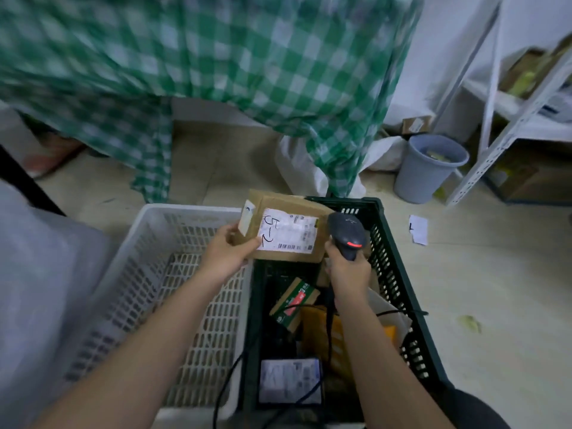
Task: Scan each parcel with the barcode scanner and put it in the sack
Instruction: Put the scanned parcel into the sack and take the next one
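Both hands full above crates: left hand (pixel 227 250) gripping parcel (pixel 286 230), right hand (pixel 348 269) gripping scanner (pixel 348 232).

Open: white crate (pixel 161 274) lower left. Crowded: green crate (pixel 393 258) centre, parcels inside, scanner cable (pixel 328 320) across.

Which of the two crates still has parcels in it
The dark green crate on the right; several parcels lie inside it under the scanner. The white crate beside it on the left shows only its bare lattice floor.
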Demonstrator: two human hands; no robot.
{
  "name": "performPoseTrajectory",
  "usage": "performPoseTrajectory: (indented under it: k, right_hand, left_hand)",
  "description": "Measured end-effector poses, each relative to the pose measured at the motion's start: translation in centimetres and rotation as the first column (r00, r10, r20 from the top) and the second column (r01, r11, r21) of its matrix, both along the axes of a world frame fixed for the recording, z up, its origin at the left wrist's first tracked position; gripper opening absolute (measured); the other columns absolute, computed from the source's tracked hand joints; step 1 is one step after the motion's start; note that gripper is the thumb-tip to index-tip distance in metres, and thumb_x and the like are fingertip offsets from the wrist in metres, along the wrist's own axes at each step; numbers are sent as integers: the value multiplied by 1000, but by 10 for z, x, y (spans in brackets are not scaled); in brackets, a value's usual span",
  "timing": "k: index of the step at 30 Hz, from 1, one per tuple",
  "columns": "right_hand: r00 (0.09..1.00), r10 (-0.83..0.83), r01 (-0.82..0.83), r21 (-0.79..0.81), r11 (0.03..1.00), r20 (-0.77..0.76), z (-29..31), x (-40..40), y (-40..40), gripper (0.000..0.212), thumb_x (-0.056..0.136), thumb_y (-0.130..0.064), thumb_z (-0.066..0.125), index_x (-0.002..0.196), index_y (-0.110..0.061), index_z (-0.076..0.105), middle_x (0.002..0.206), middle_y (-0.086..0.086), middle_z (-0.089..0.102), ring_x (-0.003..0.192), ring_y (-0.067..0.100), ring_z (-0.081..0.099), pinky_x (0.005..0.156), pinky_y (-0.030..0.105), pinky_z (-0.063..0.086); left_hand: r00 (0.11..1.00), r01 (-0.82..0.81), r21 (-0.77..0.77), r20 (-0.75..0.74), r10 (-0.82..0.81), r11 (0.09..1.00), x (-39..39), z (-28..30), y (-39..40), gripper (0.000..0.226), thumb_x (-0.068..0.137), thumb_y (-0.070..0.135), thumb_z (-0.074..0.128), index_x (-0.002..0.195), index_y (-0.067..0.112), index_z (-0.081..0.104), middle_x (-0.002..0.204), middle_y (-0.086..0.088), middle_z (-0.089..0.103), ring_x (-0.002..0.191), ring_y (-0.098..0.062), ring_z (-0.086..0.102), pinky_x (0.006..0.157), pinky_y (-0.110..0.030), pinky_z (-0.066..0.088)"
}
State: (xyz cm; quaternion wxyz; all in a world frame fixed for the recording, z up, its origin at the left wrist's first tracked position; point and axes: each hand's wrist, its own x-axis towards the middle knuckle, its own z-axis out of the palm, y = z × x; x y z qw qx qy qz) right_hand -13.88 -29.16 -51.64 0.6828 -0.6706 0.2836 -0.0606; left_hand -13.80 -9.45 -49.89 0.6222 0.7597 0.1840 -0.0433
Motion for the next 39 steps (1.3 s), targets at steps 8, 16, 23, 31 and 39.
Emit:
performPoseTrajectory:
  k: [8,16,23,31,39]
  right_hand:
    - [991,111,-120,135,984,76,42,-80,41,30,84,-22,74,108,-20,57,103,1,65,96,19,63,61,15,50]
    - [981,176,-183,94,979,76,50,-121,72,31,79,-16,77,105,-18,61,97,-2,67,94,18,63,93,38,50]
    - [969,231,-236,47,971,93,58,-130,74,32,82,-14,74,109,-15,58,100,2,65,98,22,60,89,36,47]
    - [943,287,-306,97,947,171,72,-144,81,25,85,-17,72,105,-20,57,94,-5,64,80,5,57,63,16,45]
    - [898,415,-423,27,906,143,67,-154,95,21,83,-8,73,91,-23,62,90,-4,68,85,11,64,80,31,53]
  left_hand:
    - [996,-27,-22,-91,24,999,-126,21,64,53,80,47,70,123,19,57,118,-4,64,99,-21,65,91,-41,53]
    - [998,54,-48,-36,-56,997,-186,31,84,106,80,19,77,152,31,0,112,11,57,99,-16,64,81,-39,57]
    - [999,43,4,-29,-43,999,-203,42,89,43,84,46,67,113,22,48,111,-4,63,92,-20,66,84,-46,56]
    - [997,-27,-62,65,31,998,-202,42,94,31,92,41,58,114,21,53,107,-7,64,89,-21,66,74,-36,55]
    - [999,-41,-292,23,50,956,-197,40,92,43,90,26,65,126,30,43,116,-6,62,102,-23,65,88,-42,54]
